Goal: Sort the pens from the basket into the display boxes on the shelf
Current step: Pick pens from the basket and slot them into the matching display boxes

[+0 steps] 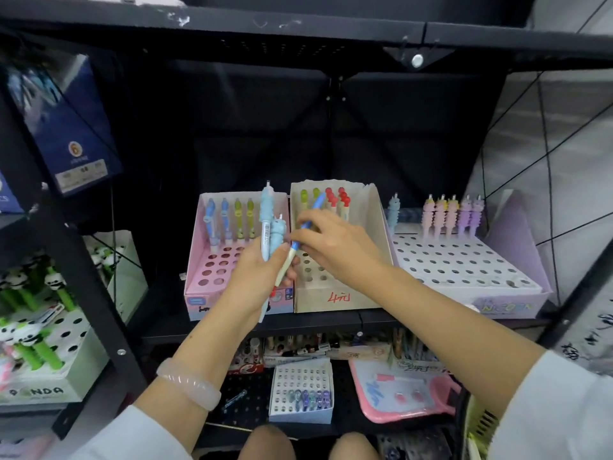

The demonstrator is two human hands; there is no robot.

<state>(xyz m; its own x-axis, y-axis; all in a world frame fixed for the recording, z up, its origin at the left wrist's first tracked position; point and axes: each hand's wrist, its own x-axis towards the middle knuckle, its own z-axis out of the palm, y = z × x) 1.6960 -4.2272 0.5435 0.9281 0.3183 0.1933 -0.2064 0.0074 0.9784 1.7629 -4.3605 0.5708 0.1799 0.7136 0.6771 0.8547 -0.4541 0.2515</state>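
My left hand [262, 270] grips a bunch of pens [270, 224] above the pink display box [212, 283]; my right hand [331, 240] pinches a blue pen [300, 239] over the beige box [335, 298].

Left hand [262, 273] covering the pink box's [199, 260] near holes, yellow basket [481, 426] cut off at right, lower-shelf clutter [318, 348] too blurred to tell.
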